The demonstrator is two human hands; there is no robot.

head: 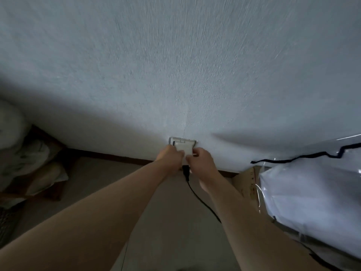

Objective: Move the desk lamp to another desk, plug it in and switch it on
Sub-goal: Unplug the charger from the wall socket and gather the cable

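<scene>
A white wall socket [182, 142] sits low on the textured wall, just above the dark skirting. A white adapter block [183, 149] sticks out of the socket, and both my hands are on it. My left hand [170, 156] pinches its left side. My right hand [199, 159] pinches its right side. Below the hands hangs a black plug [186, 171], and its black cable [203, 202] runs down and to the right across the floor. The desk lamp is not in sight.
A clear plastic bag [312, 192] with dark trim and pale contents fills the right side. A cardboard box [246, 182] stands by the wall behind it. At the left, pale bundles [25, 153] lie on a dark wooden piece. Grey floor stretches between them.
</scene>
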